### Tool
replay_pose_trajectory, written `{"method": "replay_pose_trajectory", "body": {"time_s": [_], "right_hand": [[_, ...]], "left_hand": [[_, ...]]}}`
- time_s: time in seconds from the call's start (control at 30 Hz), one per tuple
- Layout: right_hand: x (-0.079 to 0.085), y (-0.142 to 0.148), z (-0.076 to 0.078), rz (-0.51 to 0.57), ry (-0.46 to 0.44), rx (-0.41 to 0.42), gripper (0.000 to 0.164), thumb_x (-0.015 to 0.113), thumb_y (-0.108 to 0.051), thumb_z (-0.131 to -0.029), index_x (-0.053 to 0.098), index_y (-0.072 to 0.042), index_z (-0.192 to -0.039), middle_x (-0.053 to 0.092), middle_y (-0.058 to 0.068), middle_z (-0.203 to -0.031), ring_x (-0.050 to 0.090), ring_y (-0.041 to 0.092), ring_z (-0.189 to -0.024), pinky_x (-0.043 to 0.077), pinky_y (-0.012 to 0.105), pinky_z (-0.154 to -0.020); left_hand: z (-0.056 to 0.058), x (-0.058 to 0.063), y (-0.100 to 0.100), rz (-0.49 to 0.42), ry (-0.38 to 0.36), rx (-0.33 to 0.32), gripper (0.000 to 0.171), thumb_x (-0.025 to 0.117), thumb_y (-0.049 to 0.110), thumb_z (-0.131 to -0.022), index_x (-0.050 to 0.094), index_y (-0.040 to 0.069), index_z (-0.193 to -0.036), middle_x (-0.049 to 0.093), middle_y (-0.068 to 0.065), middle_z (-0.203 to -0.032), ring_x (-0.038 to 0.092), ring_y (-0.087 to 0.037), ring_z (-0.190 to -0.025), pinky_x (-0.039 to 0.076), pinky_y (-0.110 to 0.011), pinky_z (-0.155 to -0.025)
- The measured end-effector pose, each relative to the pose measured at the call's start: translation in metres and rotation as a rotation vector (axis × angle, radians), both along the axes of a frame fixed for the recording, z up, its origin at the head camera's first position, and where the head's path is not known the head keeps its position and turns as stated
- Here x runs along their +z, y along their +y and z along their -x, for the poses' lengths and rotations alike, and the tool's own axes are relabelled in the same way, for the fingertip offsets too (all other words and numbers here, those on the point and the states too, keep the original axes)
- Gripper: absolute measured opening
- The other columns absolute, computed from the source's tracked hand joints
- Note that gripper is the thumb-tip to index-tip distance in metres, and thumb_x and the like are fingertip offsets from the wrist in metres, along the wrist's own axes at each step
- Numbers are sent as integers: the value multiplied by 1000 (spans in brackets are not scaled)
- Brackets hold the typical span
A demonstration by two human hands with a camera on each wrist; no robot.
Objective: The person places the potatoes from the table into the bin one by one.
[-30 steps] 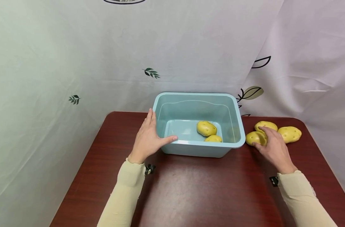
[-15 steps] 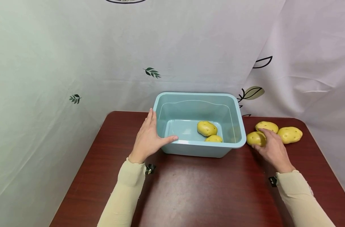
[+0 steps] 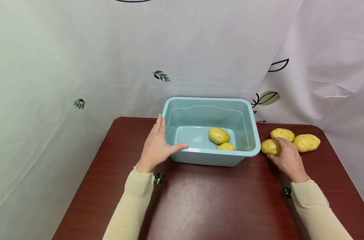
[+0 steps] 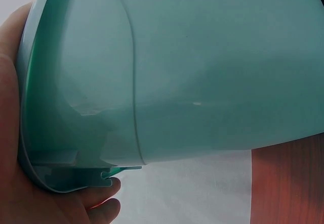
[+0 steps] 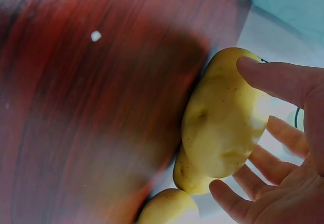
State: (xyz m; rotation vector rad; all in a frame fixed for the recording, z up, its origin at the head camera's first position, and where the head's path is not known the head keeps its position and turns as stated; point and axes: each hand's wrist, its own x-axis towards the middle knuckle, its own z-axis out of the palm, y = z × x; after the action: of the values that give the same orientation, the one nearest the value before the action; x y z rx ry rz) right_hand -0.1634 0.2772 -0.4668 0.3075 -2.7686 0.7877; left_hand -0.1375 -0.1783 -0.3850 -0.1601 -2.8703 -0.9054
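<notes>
A light-blue plastic tub stands at the back of the table. Two yellow potatoes lie inside it, towards its right end. My left hand holds the tub's front left corner, thumb over the front rim; in the left wrist view, fingertips curl under the rim. To the right of the tub, my right hand grips a third potato, which stays on the table. The right wrist view has the thumb on one side of this potato and fingers around the other.
Two more potatoes, one behind and one to the right, lie close to the right hand. The dark red wooden table has rounded back corners. A white patterned cloth hangs right behind the table.
The right hand's fingers have drawn slightly closer around the potato beside the tub. The left hand keeps its place on the tub's corner. The head view has shifted a little.
</notes>
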Motion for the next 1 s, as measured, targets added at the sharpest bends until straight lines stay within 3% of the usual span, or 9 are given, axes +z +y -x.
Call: {"method": "replay_pose_trajectory", "body": {"time_s": [1.0], "right_hand": [[-6,2,-2,-77,8,-20,67,79,10,-68,52,11,-129,50,38,-122,41,60,-113,32,68,-97]], "left_hand": [[0,1,0,2,-4,5,136,60,90,-68,12,3,-160,2,-8,-169,10,-31,-154,17,-51,-121]]}}
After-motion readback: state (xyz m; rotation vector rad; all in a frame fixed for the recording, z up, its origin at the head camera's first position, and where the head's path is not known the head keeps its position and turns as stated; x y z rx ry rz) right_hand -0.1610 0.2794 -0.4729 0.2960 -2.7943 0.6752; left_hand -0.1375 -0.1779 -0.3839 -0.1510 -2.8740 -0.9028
